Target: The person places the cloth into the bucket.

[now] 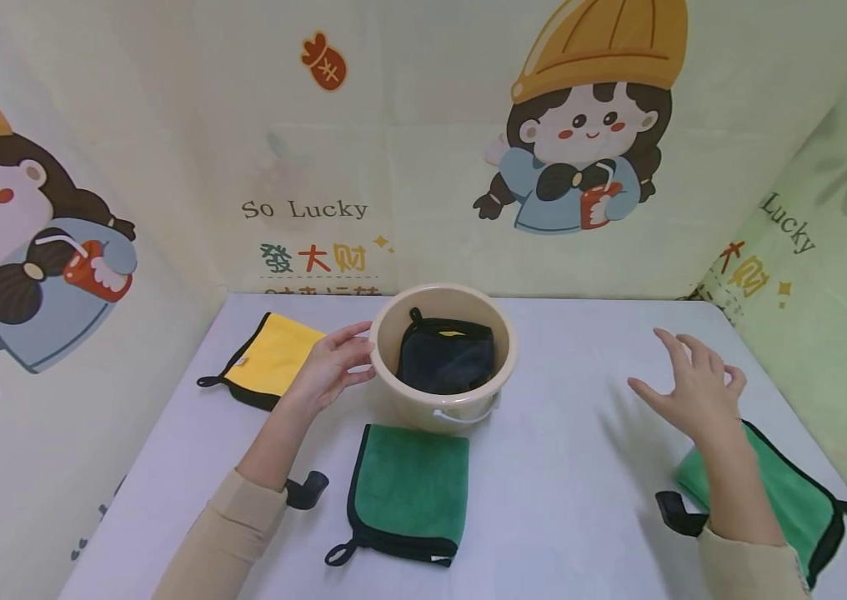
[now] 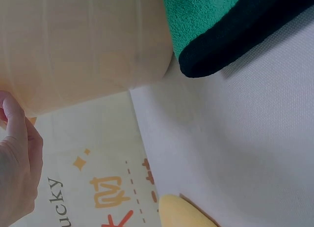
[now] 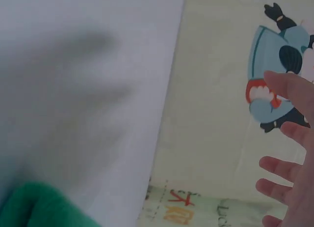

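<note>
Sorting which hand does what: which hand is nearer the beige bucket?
Left. The left hand touches the beige bucket at its side; the right hand hovers apart, open.

Bucket (image 1: 443,354) sits mid-surface (image 1: 566,500) with a cloth (image 1: 444,357) inside. Second cloth (image 1: 408,492) lies just before the bucket, a third (image 1: 273,357) to its left, a fourth (image 1: 791,492) far right. Left hand (image 1: 329,367) touches the bucket's left wall; right hand (image 1: 694,387) hovers above the fourth cloth.

A round beige plastic bucket (image 1: 444,358) stands upright on the table. A dark folded cloth (image 1: 444,357) lies inside it.
</note>
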Demonstrator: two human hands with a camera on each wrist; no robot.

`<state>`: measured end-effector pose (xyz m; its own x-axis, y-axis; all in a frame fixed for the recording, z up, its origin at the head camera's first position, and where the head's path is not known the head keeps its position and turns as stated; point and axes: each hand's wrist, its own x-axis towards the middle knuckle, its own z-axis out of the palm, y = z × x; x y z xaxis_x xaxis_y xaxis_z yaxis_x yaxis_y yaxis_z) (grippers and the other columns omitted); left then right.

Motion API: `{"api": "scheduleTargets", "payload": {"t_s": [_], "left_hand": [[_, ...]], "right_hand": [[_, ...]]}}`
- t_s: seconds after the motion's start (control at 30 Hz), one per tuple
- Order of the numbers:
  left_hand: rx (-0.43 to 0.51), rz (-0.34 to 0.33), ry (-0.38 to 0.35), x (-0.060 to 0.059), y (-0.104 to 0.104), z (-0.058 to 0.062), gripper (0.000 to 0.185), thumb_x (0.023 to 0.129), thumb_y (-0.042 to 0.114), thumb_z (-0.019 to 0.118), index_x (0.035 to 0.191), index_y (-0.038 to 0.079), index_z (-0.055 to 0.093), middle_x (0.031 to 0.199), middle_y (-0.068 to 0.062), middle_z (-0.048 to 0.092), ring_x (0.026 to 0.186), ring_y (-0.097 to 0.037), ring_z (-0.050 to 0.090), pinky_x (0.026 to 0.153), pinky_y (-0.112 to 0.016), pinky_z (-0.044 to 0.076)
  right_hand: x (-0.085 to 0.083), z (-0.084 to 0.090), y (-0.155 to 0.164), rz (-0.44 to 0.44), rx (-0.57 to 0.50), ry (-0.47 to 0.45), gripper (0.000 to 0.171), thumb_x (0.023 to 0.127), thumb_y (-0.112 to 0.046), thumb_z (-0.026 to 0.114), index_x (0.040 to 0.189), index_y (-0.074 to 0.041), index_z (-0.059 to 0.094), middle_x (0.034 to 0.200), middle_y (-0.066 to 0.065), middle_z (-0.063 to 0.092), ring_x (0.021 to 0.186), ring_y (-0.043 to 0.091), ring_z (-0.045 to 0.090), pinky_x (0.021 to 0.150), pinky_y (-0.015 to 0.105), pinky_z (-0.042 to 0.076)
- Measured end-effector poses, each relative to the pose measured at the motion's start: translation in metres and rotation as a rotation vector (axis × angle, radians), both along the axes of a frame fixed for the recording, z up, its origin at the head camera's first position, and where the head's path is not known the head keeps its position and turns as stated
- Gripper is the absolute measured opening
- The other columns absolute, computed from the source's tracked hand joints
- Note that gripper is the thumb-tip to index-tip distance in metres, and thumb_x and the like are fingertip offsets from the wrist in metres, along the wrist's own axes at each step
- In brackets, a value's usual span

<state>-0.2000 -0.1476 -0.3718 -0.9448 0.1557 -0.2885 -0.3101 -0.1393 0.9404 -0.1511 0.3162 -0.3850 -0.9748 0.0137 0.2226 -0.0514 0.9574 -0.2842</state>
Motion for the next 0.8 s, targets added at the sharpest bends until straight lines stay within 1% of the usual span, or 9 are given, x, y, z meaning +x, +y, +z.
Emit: {"api": "scheduleTargets", "payload": {"t_s": [0.23,0.33,0.47,0.57,0.67,0.8], "left_hand": [[-0.006,0.006,0.001,0.000,0.000,-0.001,0.050,0.089,0.020,0.060,0.136,0.015,0.043,0.115,-0.009,0.054,0.094,-0.017,0.061,0.083,-0.033,0.051],[-0.003,0.006,0.000,0.000,0.000,-0.001,0.050,0.089,0.019,0.060,0.136,0.015,0.043,0.114,-0.009,0.054,0.094,-0.017,0.061,0.083,-0.033,0.051],[0.001,0.006,0.001,0.000,0.000,-0.001,0.050,0.089,0.019,0.060,0.136,0.015,0.043,0.115,-0.009,0.054,0.096,-0.018,0.060,0.083,-0.033,0.051],[0.001,0.005,0.002,0.000,0.000,-0.001,0.049,0.089,0.019,0.059,0.136,0.015,0.043,0.117,-0.009,0.053,0.098,-0.020,0.059,0.083,-0.033,0.051],[0.000,0.005,0.002,0.000,0.001,0.000,0.049,0.090,0.019,0.059,0.136,0.015,0.043,0.118,-0.010,0.053,0.098,-0.019,0.060,0.083,-0.032,0.051],[0.000,0.009,-0.003,0.000,0.000,0.000,0.049,0.090,0.019,0.059,0.136,0.015,0.043,0.119,-0.010,0.052,0.096,-0.018,0.060,0.083,-0.032,0.051]], "right_hand": [[0.033,-0.020,0.035,-0.090,0.005,-0.148,0.091,0.080,-0.058,0.056,0.147,-0.018,0.009,0.132,0.034,0.018,0.117,0.054,0.015,0.082,0.071,0.009],[0.044,-0.028,0.046,-0.129,0.009,-0.223,0.096,0.079,-0.063,0.054,0.147,-0.017,0.005,0.131,0.034,0.016,0.114,0.055,0.014,0.080,0.072,0.008],[0.057,-0.036,0.058,-0.181,0.013,-0.319,0.101,0.078,-0.068,0.050,0.147,-0.014,0.000,0.130,0.035,0.015,0.111,0.056,0.015,0.077,0.074,0.010],[0.065,-0.043,0.066,-0.217,0.009,-0.358,0.103,0.077,-0.070,0.049,0.146,-0.012,-0.002,0.128,0.036,0.014,0.108,0.057,0.016,0.076,0.074,0.011],[0.074,-0.051,0.072,-0.244,0.011,-0.371,0.106,0.076,-0.070,0.050,0.145,-0.011,-0.004,0.126,0.037,0.013,0.107,0.059,0.017,0.076,0.075,0.012],[0.084,-0.061,0.078,-0.280,0.001,-0.427,0.111,0.074,-0.071,0.052,0.145,-0.011,-0.009,0.125,0.042,0.011,0.108,0.063,0.014,0.080,0.078,0.008]]}}
